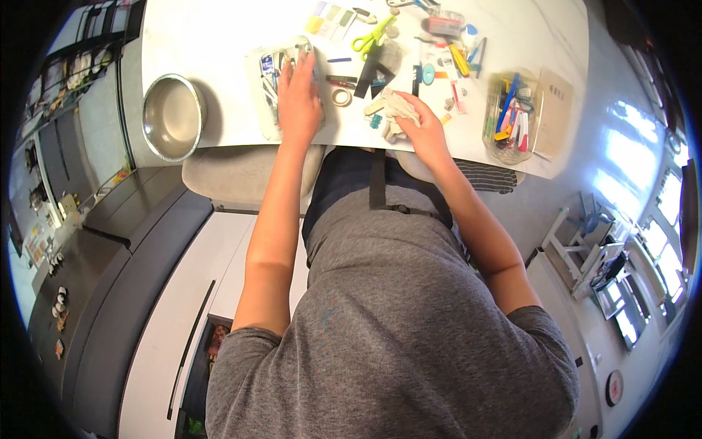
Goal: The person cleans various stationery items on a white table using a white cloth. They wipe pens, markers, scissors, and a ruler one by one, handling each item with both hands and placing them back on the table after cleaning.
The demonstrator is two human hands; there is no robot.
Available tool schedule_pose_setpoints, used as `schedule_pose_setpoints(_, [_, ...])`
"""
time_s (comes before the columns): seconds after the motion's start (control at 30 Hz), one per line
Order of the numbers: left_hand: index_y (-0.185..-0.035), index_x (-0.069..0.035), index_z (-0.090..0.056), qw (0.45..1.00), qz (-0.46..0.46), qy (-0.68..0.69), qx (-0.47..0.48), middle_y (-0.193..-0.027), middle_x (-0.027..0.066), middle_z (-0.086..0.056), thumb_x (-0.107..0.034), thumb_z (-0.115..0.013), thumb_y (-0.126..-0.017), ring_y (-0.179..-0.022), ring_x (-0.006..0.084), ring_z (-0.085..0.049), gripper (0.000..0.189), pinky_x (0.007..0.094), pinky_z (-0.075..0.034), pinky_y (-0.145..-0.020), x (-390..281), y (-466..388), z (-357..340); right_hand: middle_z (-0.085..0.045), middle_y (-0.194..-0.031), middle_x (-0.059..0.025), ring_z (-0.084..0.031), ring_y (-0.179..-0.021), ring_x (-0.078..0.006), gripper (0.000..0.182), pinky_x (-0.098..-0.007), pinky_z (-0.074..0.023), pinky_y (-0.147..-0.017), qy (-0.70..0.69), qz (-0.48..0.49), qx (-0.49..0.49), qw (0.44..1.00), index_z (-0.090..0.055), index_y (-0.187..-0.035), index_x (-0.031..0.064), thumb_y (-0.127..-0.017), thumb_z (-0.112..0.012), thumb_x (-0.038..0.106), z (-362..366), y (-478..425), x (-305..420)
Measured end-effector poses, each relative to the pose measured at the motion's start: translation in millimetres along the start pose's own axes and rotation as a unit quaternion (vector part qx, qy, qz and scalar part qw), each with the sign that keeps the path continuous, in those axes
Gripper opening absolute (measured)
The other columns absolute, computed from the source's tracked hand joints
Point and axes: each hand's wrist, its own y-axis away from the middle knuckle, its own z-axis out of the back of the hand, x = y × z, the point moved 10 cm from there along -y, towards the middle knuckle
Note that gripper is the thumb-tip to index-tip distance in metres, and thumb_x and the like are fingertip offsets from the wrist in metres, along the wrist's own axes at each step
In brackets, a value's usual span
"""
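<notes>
My left hand (300, 104) reaches over a clear plastic container (263, 123) of small items at the table's left-centre; its fingertips touch or lie just above the contents, and I cannot tell if they grip anything. My right hand (423, 123) holds a crumpled whitish cloth or tissue (399, 107) near the table's front edge. Beside the cloth lies a teal binder clip (375, 121). Between the hands are a roll of tape (341, 97), a blue pen (339, 60) and a black strap-like piece (366, 77). Green scissors (373, 38) lie farther back.
A metal bowl (174, 118) stands at the table's left. At the right, a clear container (488, 131) holds pens and tools, next to a brown notebook or card (554, 104). A yellow utility knife (459, 59), a teal ring (428, 73) and other small items lie scattered between.
</notes>
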Motion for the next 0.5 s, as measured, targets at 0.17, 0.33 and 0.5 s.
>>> schedule_pose_setpoints(0.17, [-0.156, -0.017, -0.043, 0.999, 0.041, -0.004, -0.015, -0.158, 0.0138, -0.046, 0.001, -0.06, -0.091, -0.146, 0.0437, -0.037, 0.069, 0.049, -0.03, -0.121, 9, -3, 4, -0.069, -0.124, -0.0111, -0.066, -0.11, -0.0157, 0.045, -0.0274, -0.0514, -0.094, -0.002, -0.041, -0.034, 0.999, -0.061, -0.137, 0.0021, -0.092, -0.067, 0.006, 28, -6, -32])
schedule_pose_setpoints(0.33, [-0.159, -0.008, -0.035, 0.994, 0.051, 0.1, 0.011, -0.157, 0.0196, -0.044, 0.005, -0.049, -0.087, -0.147, 0.0409, -0.038, 0.075, 0.045, -0.029, -0.122, -23, -9, 3, -0.069, -0.124, -0.0099, -0.066, -0.108, -0.0154, 0.044, -0.0273, -0.052, -0.093, -0.043, -0.078, -0.053, 0.995, -0.061, -0.137, 0.0016, -0.094, -0.068, 0.008, 37, -11, -42])
schedule_pose_setpoints(0.5, [-0.157, -0.001, -0.034, 0.985, 0.081, 0.15, -0.024, -0.151, 0.0286, -0.046, 0.004, -0.049, -0.082, -0.141, 0.0429, -0.044, 0.077, 0.0442, -0.034, -0.119, -30, -12, 1, -0.069, -0.124, -0.0111, -0.066, -0.108, -0.0159, 0.046, -0.0282, -0.0523, -0.093, -0.051, -0.042, -0.058, 0.996, -0.06, -0.137, 0.0006, -0.093, -0.068, 0.008, 41, -15, -35])
